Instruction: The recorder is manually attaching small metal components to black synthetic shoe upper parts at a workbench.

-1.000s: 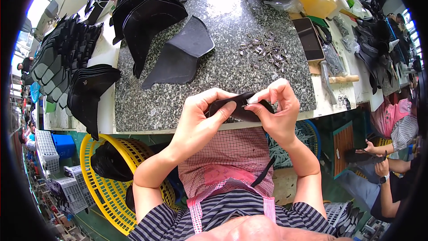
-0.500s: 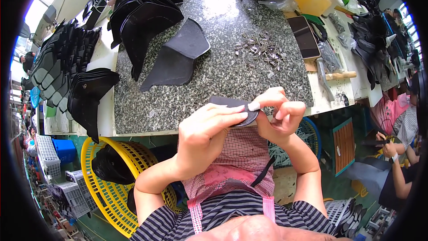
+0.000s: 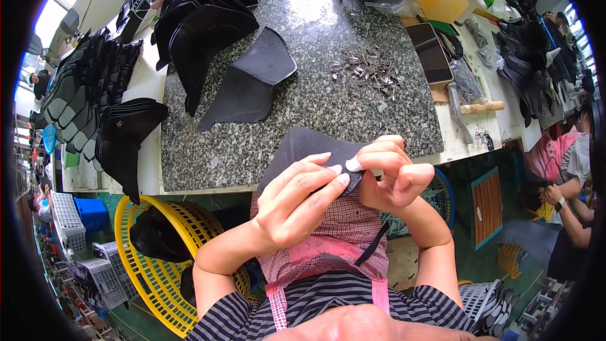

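A black shoe-upper piece (image 3: 302,144) is held at the front edge of the speckled stone slab (image 3: 221,158). My left hand (image 3: 295,201) grips it from the near side, fingers laid over its top. At its right end my right hand (image 3: 392,172) pinches the edge, the other fingers curled; something white covers a fingertip there. Whether a small part sits in that pinch is hidden. Farther back on the slab lies another black piece (image 3: 249,82), flat and apart from both hands. Small metal bits (image 3: 369,72) are scattered to its right.
Stacks of black pieces (image 3: 208,31) stand at the back left, with more (image 3: 126,132) at the left edge. A phone (image 3: 430,53) and a hammer (image 3: 459,112) lie on the right. A yellow basket (image 3: 151,265) is below left. A co-worker's hand (image 3: 554,194) shows far right.
The black piece has turned, so more of it now spreads out above my left hand. My left fingers have shifted and spread along it. My right hand stays pinched at the edge.
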Tool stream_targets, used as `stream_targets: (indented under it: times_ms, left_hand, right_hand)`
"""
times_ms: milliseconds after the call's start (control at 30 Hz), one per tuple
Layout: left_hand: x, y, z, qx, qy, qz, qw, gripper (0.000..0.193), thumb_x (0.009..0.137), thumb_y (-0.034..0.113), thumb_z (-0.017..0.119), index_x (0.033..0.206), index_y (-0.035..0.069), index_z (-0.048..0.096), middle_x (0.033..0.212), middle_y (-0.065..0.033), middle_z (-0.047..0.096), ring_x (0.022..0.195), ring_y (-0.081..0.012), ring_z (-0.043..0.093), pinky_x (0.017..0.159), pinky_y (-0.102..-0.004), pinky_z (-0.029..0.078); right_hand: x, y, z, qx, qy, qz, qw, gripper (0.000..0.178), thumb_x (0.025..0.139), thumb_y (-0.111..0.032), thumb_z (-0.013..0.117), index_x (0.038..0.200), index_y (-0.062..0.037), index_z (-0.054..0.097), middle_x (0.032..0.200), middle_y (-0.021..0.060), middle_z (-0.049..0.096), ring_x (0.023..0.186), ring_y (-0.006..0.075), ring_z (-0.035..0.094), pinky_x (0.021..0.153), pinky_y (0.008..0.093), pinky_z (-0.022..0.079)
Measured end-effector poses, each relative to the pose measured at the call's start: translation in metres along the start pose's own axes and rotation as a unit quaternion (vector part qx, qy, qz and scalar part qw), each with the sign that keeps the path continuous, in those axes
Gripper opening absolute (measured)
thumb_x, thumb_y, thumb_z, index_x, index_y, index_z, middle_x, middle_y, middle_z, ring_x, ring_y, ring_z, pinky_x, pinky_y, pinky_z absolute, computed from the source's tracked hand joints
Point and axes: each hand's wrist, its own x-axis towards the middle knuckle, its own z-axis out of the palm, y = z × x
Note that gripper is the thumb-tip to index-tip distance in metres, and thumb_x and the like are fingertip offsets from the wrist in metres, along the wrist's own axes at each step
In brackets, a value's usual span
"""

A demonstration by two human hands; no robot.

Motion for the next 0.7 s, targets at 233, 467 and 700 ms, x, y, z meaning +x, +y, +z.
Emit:
stream_targets:
  times_ms: [233,467,700]
  left_hand:
    - [0.004,-0.001,-0.003,0.032,-0.024,0.052,0.998,0.041,0.058,0.003,0.070,0.096,-0.012,0.069,0.090,-0.0193,0.066,0.075,-0.0275,0.066,0.074,-0.0422,0.060]
    - [-0.010,-0.004,-0.003,0.021,-0.012,0.015,1.000,0.033,0.066,0.000,0.075,0.098,-0.008,0.072,0.095,-0.0122,0.058,0.084,-0.0246,0.063,0.078,-0.0418,0.059]
    - [-0.024,0.003,-0.015,-0.021,0.009,-0.074,0.997,0.039,0.067,0.000,0.073,0.106,-0.001,0.073,0.088,-0.0072,0.052,0.078,-0.0218,0.063,0.072,-0.0348,0.059]
  right_hand:
    - [0.001,0.001,0.004,0.115,-0.085,0.055,0.988,0.039,0.077,0.017,0.046,0.095,-0.0094,0.023,0.095,0.0183,0.056,0.075,0.0227,0.054,0.074,0.0362,0.047]
    - [0.003,-0.004,0.002,0.265,-0.069,0.220,0.936,0.039,0.080,0.016,0.047,0.103,-0.0078,0.026,0.103,0.0218,0.057,0.080,0.0224,0.057,0.078,0.0352,0.050]
    - [0.002,-0.001,0.012,0.112,-0.073,0.078,0.988,0.048,0.071,0.015,0.060,0.094,-0.0100,0.026,0.087,0.0107,0.066,0.077,0.0273,0.056,0.071,0.0373,0.045]
